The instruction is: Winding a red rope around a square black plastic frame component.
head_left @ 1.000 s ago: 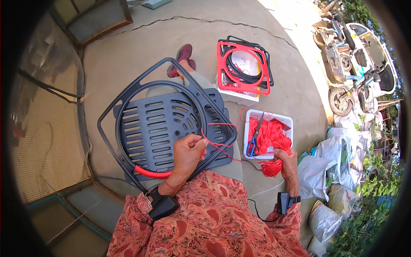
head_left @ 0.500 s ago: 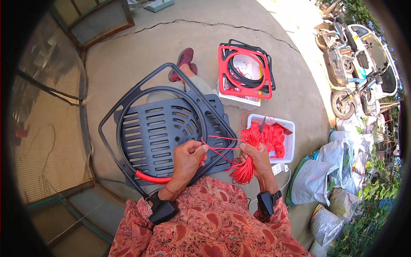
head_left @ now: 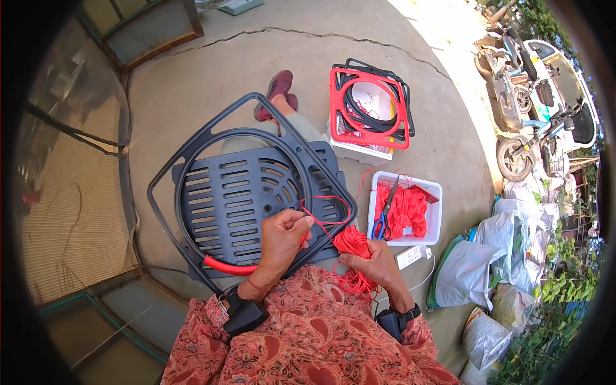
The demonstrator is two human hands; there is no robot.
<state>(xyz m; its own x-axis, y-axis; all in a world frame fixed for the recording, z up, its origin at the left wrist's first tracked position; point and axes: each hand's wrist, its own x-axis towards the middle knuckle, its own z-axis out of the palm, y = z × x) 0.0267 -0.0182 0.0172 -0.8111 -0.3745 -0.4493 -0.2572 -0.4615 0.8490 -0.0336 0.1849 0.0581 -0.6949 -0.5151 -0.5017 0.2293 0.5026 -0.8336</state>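
Head view, left hand (head_left: 280,239) pinching red cord (head_left: 350,209), right hand (head_left: 379,264) gripping red bundle (head_left: 351,241)

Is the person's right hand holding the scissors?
No, the right hand holds a bundle of red cord, while the scissors rest in the white plastic tray.

A grey concrete floor (head_left: 212,70) spreads through the space, a jagged dark crack (head_left: 272,29) running across it near its far edge. Along the floor's left edge stands a ribbed, yellowish wall panel (head_left: 77,234), with clear plastic sheeting (head_left: 80,102) above it; a framed panel (head_left: 154,35) stands at the far left corner. Bright sunlight (head_left: 443,38) strikes the far right corner, the rest lying in shade. Beyond the right edge are parked two-wheelers (head_left: 513,158), pale sacks (head_left: 471,269) and leafy plants (head_left: 545,337).
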